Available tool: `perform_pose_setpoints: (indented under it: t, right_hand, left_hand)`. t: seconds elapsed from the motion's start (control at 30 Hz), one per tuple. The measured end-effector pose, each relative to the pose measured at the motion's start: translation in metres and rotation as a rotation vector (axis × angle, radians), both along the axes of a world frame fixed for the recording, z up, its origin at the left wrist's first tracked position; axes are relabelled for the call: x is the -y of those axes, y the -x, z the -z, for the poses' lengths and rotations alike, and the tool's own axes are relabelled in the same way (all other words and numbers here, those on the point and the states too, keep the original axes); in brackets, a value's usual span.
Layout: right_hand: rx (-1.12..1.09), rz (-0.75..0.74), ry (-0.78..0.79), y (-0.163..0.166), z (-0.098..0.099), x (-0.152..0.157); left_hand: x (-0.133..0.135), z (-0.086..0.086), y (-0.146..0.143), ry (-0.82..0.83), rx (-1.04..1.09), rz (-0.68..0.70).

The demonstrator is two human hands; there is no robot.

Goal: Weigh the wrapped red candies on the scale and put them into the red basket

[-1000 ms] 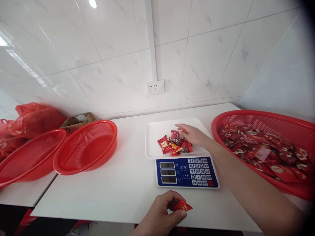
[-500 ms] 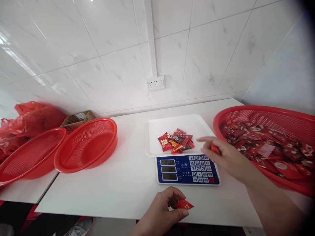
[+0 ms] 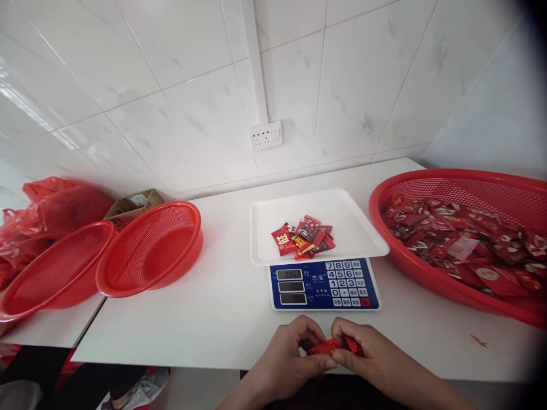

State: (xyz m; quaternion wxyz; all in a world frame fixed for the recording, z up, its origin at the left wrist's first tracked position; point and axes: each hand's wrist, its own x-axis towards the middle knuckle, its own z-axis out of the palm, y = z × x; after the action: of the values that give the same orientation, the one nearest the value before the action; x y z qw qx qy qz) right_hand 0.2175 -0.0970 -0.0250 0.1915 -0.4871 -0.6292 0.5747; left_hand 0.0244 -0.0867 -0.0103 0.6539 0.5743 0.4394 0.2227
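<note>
White tiled wall behind; on the white surface (image 3: 205, 319) near edge, your left hand (image 3: 284, 364) and right hand (image 3: 376, 359) pinch red candy wrappers (image 3: 335, 346) together, just before the scale (image 3: 323, 283).

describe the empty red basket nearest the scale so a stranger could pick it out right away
Start at the white table with the blue-faced scale. Look left of the scale to the round red mesh basket at the table's left edge. Unlike the big basket of sweets on the right, it holds nothing, and it overlaps a second empty basket farther left.
</note>
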Motion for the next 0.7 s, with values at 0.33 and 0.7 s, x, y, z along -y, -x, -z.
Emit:
perform_pose_setpoints:
  t: [0.33, 0.7]
  right_hand:
    - [-0.017, 0.013, -0.079, 0.004, -0.012, -0.001]
    - [-0.05, 0.015, -0.095, -0.008, -0.01, 0.002]
  left_hand:
    - [0.001, 0.0, 0.001, -0.073, -0.085, 0.04]
    - [-0.007, -0.008, -0.009, -0.227, -0.197, 0.124]
